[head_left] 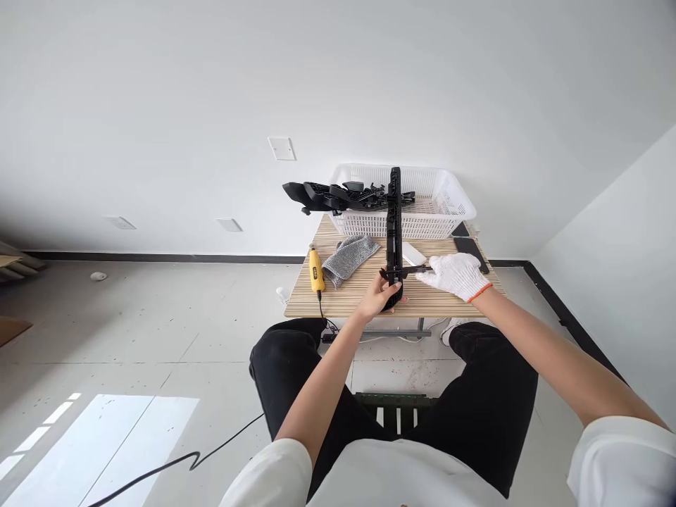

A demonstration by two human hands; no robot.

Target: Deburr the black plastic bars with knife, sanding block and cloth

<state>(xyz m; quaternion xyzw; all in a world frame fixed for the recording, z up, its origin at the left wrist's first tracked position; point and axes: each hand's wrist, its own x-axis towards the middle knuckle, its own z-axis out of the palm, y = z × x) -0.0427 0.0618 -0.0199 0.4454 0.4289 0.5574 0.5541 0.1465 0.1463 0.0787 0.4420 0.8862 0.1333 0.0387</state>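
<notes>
My bare left hand (376,297) is closed round the lower end of a long black plastic part (393,225), which stands up over the near side of the table. My right hand (453,274), in a white knit glove with an orange cuff, grips a thin black piece (415,270) that reaches sideways to the part just above my left fingers. Whether this thin piece is a tool or a branch of the part, I cannot tell. To the left lie a grey knit glove (348,260) and a yellow corded power tool (316,270).
A white plastic basket (448,204) at the table's back holds several black plastic pieces (327,196), some jutting out left. On the table (343,303) are a white object (412,254) and a dark phone-like slab (471,253). A black cord (158,461) crosses the floor.
</notes>
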